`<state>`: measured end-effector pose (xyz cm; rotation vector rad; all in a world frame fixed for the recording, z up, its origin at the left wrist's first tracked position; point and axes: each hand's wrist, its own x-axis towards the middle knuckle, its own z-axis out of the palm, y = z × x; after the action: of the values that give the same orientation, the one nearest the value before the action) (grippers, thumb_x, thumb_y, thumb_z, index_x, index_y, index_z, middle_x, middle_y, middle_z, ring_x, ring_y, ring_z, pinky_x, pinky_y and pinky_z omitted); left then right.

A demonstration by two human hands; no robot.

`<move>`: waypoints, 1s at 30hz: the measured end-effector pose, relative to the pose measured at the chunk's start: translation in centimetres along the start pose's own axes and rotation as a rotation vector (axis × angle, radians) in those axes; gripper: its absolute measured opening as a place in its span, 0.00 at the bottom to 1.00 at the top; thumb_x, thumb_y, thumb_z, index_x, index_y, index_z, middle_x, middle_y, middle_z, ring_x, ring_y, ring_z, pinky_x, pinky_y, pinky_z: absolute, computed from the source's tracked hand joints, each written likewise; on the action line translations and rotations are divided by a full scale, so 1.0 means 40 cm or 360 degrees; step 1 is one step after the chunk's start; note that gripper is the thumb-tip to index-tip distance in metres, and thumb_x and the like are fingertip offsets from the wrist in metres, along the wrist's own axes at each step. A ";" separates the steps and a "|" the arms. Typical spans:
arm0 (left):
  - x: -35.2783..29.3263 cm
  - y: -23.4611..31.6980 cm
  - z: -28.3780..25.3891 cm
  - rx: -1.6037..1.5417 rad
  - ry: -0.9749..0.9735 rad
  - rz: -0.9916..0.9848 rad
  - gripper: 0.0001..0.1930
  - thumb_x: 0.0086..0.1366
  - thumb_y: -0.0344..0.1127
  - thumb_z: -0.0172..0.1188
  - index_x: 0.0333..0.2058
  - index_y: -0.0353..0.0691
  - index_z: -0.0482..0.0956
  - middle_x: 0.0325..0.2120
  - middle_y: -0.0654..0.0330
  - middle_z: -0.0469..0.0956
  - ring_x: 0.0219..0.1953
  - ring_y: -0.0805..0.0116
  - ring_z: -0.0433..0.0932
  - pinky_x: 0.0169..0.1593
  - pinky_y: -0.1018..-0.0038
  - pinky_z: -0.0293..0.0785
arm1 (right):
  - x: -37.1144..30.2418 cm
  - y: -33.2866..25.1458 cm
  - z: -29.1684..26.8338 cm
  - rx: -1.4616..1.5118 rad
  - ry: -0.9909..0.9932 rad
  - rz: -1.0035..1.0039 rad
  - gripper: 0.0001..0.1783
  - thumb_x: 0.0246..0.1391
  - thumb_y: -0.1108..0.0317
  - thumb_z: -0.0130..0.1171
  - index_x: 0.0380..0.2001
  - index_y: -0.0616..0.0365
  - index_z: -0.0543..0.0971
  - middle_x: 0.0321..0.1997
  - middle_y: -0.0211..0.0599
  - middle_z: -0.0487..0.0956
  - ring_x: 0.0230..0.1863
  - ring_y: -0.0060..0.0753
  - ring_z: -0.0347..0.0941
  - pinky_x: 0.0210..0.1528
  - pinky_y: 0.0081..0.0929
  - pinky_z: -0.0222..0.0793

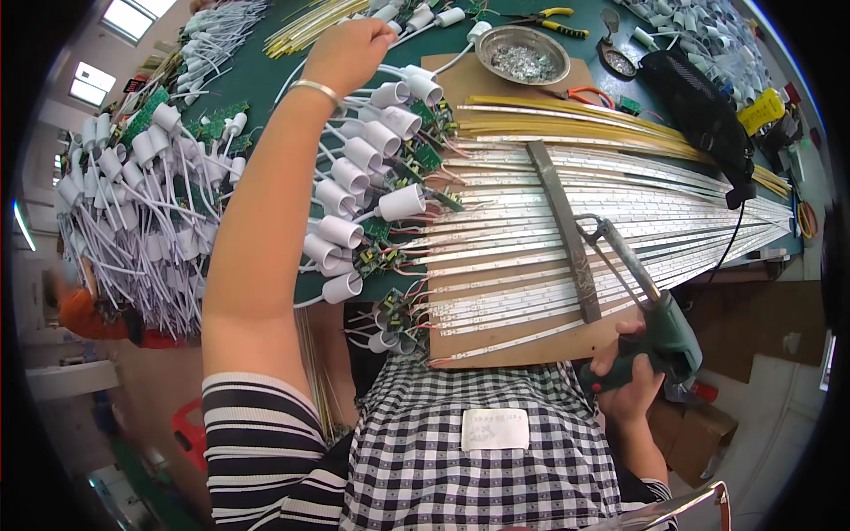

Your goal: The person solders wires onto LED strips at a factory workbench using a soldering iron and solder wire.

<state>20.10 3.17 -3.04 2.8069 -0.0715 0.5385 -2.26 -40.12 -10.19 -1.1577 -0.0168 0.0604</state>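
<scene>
My right hand (630, 389) is closed around the grip of a dark green soldering gun (670, 336). The gun's metal tip points up and left, over the LED strips (496, 232) spread on a brown board. Across these strips lies a dark metal bar (565, 232). My left hand (351, 55), with a bangle at the wrist, stretches to the table's far side. Its fingers are curled closed beside white caps on cables; whatever they hold is hidden. White lamp caps (381, 139) with small green circuit boards (427, 157) line the strips' left ends, joined by thin wires.
A metal bowl (485, 62) of silvery scraps stands at the far side, near yellow-handled pliers (553, 25). Heaps of white caps (146, 190) hang at the left, with more (708, 40) at far right. A black mesh-covered object (695, 111) lies across the strips' right end.
</scene>
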 end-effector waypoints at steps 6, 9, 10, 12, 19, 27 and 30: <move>0.133 0.096 0.156 0.0420 -0.0606 -0.0092 0.18 0.56 0.51 0.59 0.36 0.42 0.82 0.37 0.57 0.81 0.41 0.55 0.79 0.45 0.62 0.72 | 0.016 -0.008 -0.040 -0.0092 -0.0103 0.0106 0.27 0.55 0.57 0.53 0.52 0.65 0.64 0.44 0.43 0.73 0.21 0.27 0.69 0.26 0.28 0.70; 0.162 0.059 0.224 0.0622 -0.0686 -0.0133 0.17 0.56 0.50 0.60 0.34 0.43 0.82 0.35 0.58 0.82 0.40 0.55 0.80 0.43 0.63 0.74 | 0.017 -0.014 -0.035 -0.0073 -0.0096 0.0029 0.27 0.56 0.58 0.52 0.54 0.62 0.63 0.49 0.44 0.72 0.22 0.27 0.69 0.27 0.30 0.70; 0.164 0.039 0.236 0.0661 -0.0687 -0.0121 0.15 0.56 0.48 0.59 0.34 0.45 0.82 0.35 0.59 0.82 0.40 0.54 0.80 0.42 0.62 0.74 | 0.016 -0.016 -0.035 -0.0048 -0.0066 0.0025 0.27 0.56 0.58 0.52 0.55 0.60 0.63 0.50 0.44 0.72 0.22 0.27 0.69 0.27 0.31 0.70; 0.181 0.011 0.214 0.0887 -0.0424 -0.0131 0.12 0.58 0.40 0.56 0.36 0.42 0.82 0.34 0.55 0.82 0.39 0.55 0.81 0.39 0.62 0.77 | 0.005 -0.019 -0.036 -0.0027 -0.0027 0.0060 0.27 0.56 0.59 0.51 0.56 0.58 0.63 0.51 0.44 0.71 0.22 0.26 0.68 0.28 0.31 0.70; 0.159 0.091 -0.091 0.0393 0.0704 0.0832 0.07 0.61 0.33 0.56 0.31 0.39 0.69 0.22 0.48 0.76 0.28 0.46 0.76 0.33 0.60 0.71 | 0.018 -0.003 -0.046 -0.0027 0.0057 0.0052 0.29 0.57 0.55 0.52 0.58 0.55 0.63 0.53 0.41 0.69 0.23 0.24 0.66 0.29 0.27 0.67; -0.392 0.090 -0.150 -0.0006 0.0057 0.0988 0.13 0.52 0.19 0.60 0.37 0.39 0.78 0.28 0.58 0.77 0.31 0.58 0.74 0.37 0.70 0.69 | 0.027 0.002 -0.049 -0.0017 0.0094 -0.0051 0.32 0.56 0.53 0.53 0.58 0.61 0.61 0.52 0.45 0.71 0.24 0.26 0.69 0.28 0.30 0.70; -0.508 0.039 -0.190 0.0262 -0.0042 0.0869 0.13 0.52 0.23 0.59 0.38 0.45 0.80 0.34 0.64 0.77 0.39 0.61 0.74 0.46 0.66 0.65 | 0.028 -0.003 -0.044 -0.0012 0.0057 -0.0039 0.32 0.56 0.54 0.53 0.58 0.61 0.61 0.52 0.46 0.71 0.24 0.26 0.69 0.28 0.29 0.71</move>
<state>-1.65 3.75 -3.36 2.9424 -0.8521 0.6453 -1.07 -41.74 -10.80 -1.1660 0.0006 0.0175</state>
